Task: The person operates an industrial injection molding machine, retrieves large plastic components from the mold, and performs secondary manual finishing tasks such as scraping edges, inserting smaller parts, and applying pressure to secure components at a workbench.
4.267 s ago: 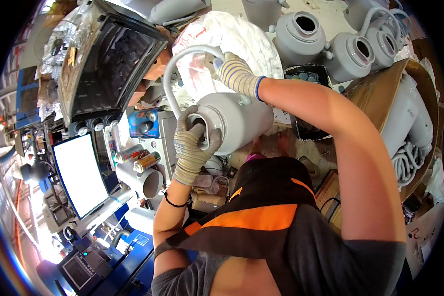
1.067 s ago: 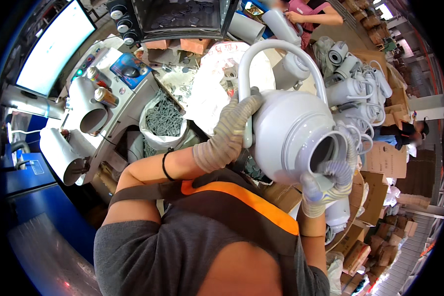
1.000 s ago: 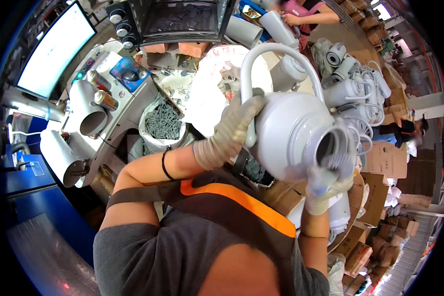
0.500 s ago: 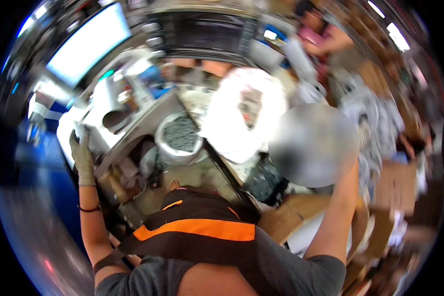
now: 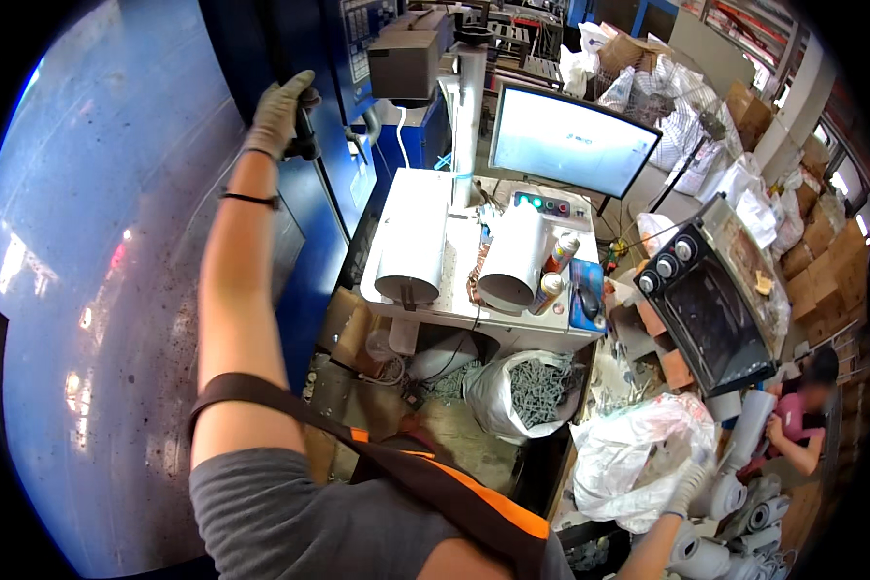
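Note:
My left hand point(image 5: 278, 118), in a pale work glove, is raised at the blue machine door point(image 5: 304, 256). Its fingers are wrapped round a black handle point(image 5: 304, 133). Low on the right, my gloved right hand point(image 5: 686, 488) lies at the right edge of a large white plastic bag point(image 5: 619, 469). Its fingers look stretched out, and I make out nothing held in them; pale glove and bag blend together there. Two white cylinders point(image 5: 411, 256) point(image 5: 514, 253) lie on the white worktable point(image 5: 382, 232) between my hands.
A monitor point(image 5: 575, 140), a button box point(image 5: 551, 205) and spray cans point(image 5: 563, 251) stand about the table. Below is a white sack point(image 5: 488, 396) of grey small parts point(image 5: 539, 391). A black oven point(image 5: 710, 309) sits right; a co-worker point(image 5: 800, 420) is beyond it. White round parts point(image 5: 735, 551) are heaped lower right.
My view has swung left toward the blue machine. My left hand has moved from beside the table onto the black handle. My right hand, hidden by a blur earlier, now shows by the bag.

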`<act>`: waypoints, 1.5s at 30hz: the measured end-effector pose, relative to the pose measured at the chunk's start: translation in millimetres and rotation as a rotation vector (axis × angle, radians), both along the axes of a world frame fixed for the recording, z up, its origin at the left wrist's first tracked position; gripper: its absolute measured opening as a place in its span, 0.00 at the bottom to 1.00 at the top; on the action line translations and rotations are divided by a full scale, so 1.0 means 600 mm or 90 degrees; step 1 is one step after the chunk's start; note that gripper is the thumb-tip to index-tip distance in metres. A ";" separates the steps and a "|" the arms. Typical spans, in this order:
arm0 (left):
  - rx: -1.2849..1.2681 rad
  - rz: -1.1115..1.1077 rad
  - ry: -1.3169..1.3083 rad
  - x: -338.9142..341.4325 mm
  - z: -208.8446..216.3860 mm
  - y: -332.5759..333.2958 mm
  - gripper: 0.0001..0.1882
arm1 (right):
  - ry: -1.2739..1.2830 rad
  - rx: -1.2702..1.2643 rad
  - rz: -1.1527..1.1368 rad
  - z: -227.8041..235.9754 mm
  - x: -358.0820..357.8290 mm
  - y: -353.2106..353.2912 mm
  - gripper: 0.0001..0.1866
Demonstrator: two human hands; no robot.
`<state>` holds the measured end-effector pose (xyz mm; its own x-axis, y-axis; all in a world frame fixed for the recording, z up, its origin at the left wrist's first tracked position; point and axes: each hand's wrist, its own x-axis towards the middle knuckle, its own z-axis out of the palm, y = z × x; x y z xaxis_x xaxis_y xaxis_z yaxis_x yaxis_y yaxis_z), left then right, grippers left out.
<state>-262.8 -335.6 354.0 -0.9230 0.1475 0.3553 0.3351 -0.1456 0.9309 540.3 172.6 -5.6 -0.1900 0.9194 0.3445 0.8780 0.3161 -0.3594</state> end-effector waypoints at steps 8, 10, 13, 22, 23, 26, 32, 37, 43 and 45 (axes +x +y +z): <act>0.119 0.116 0.014 0.069 -0.055 -0.005 0.16 | 0.177 -0.282 0.669 0.120 -0.579 -0.309 0.17; 0.133 0.133 -0.011 0.146 -0.047 -0.031 0.15 | 0.159 -0.356 0.753 0.137 -0.660 -0.393 0.17; 0.050 0.178 0.003 0.251 -0.042 -0.082 0.12 | 0.159 -0.540 0.846 0.076 -0.779 -0.469 0.18; 0.207 -0.316 0.137 0.534 -0.104 -0.373 0.15 | 0.145 -0.682 1.328 0.162 -1.120 -0.899 0.13; 0.191 -0.325 0.173 0.562 -0.106 -0.397 0.17 | 0.066 -0.755 1.339 0.221 -1.138 -0.962 0.13; 0.098 -0.464 0.218 0.581 -0.088 -0.471 0.14 | 0.172 -0.641 1.539 0.284 -1.215 -1.179 0.15; 0.038 -0.201 0.170 0.688 -0.075 -0.617 0.14 | 0.220 -0.979 1.649 0.491 -1.248 -1.706 0.13; 0.060 0.008 0.091 0.738 -0.091 -0.732 0.14 | 0.307 -1.002 1.598 0.566 -1.519 -2.110 0.13; 0.092 0.229 -0.042 0.774 -0.081 -0.781 0.13 | 0.120 -1.169 1.089 0.589 -1.542 -2.310 0.23; 0.082 0.197 0.000 0.781 -0.111 -0.803 0.13 | 0.196 -0.900 1.289 0.636 -1.685 -2.324 0.22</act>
